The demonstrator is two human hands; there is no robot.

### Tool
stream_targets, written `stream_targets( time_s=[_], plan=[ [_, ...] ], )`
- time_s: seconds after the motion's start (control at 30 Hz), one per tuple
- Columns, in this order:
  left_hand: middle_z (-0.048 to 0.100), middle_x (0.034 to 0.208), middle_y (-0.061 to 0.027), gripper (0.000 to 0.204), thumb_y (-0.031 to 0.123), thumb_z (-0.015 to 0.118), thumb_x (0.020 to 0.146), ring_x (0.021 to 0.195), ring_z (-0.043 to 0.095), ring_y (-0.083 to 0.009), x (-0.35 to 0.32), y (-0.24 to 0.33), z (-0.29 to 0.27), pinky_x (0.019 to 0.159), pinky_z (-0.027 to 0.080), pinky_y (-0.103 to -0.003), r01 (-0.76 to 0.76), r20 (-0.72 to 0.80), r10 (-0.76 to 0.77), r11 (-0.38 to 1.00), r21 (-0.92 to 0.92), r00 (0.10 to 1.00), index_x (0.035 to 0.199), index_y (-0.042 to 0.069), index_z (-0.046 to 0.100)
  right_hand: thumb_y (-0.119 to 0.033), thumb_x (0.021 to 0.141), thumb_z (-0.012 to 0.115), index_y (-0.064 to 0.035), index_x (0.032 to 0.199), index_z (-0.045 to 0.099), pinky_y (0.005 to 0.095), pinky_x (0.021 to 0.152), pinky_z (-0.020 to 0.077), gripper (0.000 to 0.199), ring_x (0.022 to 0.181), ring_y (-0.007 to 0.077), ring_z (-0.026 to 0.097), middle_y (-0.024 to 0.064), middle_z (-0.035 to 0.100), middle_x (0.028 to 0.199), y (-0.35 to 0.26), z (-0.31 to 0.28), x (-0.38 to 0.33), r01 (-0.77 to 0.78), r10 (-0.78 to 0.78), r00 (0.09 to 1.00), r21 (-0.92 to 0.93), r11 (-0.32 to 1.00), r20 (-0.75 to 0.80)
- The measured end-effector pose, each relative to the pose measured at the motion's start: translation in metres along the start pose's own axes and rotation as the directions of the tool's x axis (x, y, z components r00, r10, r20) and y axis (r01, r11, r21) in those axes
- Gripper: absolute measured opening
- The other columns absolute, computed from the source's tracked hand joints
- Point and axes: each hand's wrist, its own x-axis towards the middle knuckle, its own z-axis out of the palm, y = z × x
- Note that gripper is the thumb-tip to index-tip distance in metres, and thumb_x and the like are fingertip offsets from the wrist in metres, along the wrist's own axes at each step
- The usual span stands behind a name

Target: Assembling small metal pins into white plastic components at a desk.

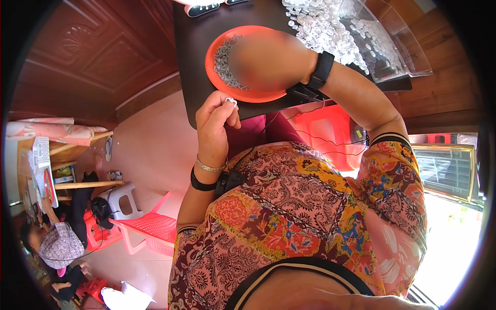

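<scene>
My left hand (214,121) is raised near the front edge of the dark table (188,67), pinching a small white ring-shaped piece (230,101) between thumb and fingertips. My right hand (268,59) is blurred and lies over the orange plate (217,46), which holds a pile of small grey-white parts (225,64). What the right hand holds cannot be made out. A black strap sits on each wrist.
A heap of small white parts (323,28) lies on the table beside a clear plastic box (395,44). A red stool (325,132) stands under the table. A pink plastic chair (150,227), a white stool (121,201) and another person (59,248) are at the lower left.
</scene>
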Motion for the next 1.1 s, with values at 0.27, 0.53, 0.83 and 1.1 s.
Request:
stream_targets(
  time_s=[0.27, 0.53, 0.83, 1.1],
  plan=[
    [0.045, 0.063, -0.0007, 0.016, 0.011, 0.049, 0.088, 0.056, 0.042, -0.0077, 0.004, 0.003, 0.004, 0.054, 0.038, -0.024, -0.045, 0.005, 0.045, 0.999, 0.001, 0.999, 0.076, 0.001, 0.05, -0.008, 0.068, 0.061, -0.0008, 0.075, 0.054, 0.0373, 0.055, 0.0458, 0.013, 0.058, 0.0315, 0.056, 0.0128, 0.057, 0.063, 0.02, -0.011, -0.028, -0.083, 0.187, 0.946, 0.358, 0.93, -0.266],
    [0.046, 0.065, -0.0004, 0.014, 0.01, 0.05, 0.09, 0.057, 0.041, -0.0067, 0.003, 0.011, 0.011, 0.054, 0.039, -0.023, -0.099, 0.084, 0.095, 0.994, 0.044, 0.992, 0.079, 0.0, 0.051, -0.003, 0.08, 0.06, -0.0016, 0.095, 0.064, 0.0272, 0.064, 0.0499, 0.015, 0.067, 0.0132, 0.06, 0.0051, 0.065, 0.076, 0.007, -0.009, -0.042, -0.033, 0.349, 0.888, 0.714, 0.699, -0.3],
    [0.049, 0.066, -0.0003, 0.014, 0.01, 0.051, 0.091, 0.058, 0.044, -0.0055, -0.001, 0.013, 0.02, 0.054, 0.038, -0.022, -0.157, 0.038, 0.153, 0.967, 0.199, 0.988, 0.082, -0.001, 0.053, -0.014, 0.088, 0.065, -0.001, 0.095, 0.066, 0.0197, 0.067, 0.048, 0.015, 0.071, 0.0047, 0.057, -0.0001, 0.065, 0.082, -0.028, -0.019, -0.068, 0.027, 0.332, 0.94, 0.987, 0.159, -0.079],
    [0.046, 0.065, 0.0007, 0.014, 0.01, 0.05, 0.09, 0.058, 0.042, -0.0055, 0.002, 0.013, 0.021, 0.053, 0.036, -0.021, -0.159, 0.07, 0.145, 0.944, 0.29, 0.987, 0.081, 0.0, 0.053, -0.019, 0.091, 0.061, -0.0021, 0.09, 0.064, 0.0198, 0.066, 0.0469, 0.018, 0.072, 0.0043, 0.055, -0.0027, 0.061, 0.077, -0.049, -0.016, -0.067, 0.107, 0.284, 0.948, 0.985, 0.138, -0.143]
  ],
)
